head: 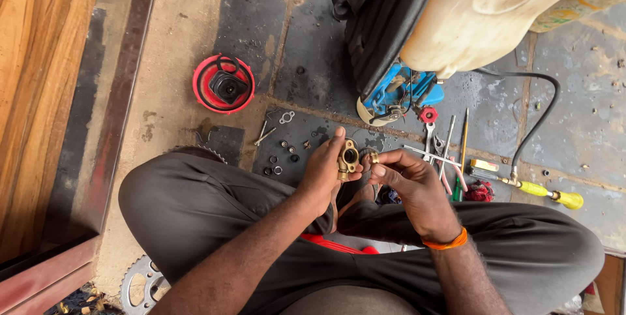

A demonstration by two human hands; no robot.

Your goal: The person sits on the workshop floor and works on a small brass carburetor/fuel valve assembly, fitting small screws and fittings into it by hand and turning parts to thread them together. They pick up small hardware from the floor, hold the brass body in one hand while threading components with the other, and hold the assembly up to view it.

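I sit cross-legged on the stained concrete floor (176, 60) with both hands raised over my lap. My left hand (324, 175) is closed around a small brass fitting with a round dark bore (347, 158), thumb and fingers pinching its body so that the bore faces up toward me and its long axis runs roughly from my lap toward the blue and black machine with a cream plastic tank (404, 87) in front of me. My right hand (411, 184) sits just beside it on the right, fingers curled narrow, and pinches what looks like a tiny brass ring or nut (374, 158) between thumb and forefinger; it is too small for me to be sure which. The small piece lies almost touching the right edge of the fitting, so the right hand is the nearer one to the bore's open side, and the gap between the two parts is slight.

On the floor beyond my hands lie small dark washers and nuts (283, 155), a red round cap with a black centre (223, 83) farther to the left, and spanners and a yellow-handled screwdriver (551, 192) off to the right. A toothed steel sprocket (140, 282) rests by my left knee.
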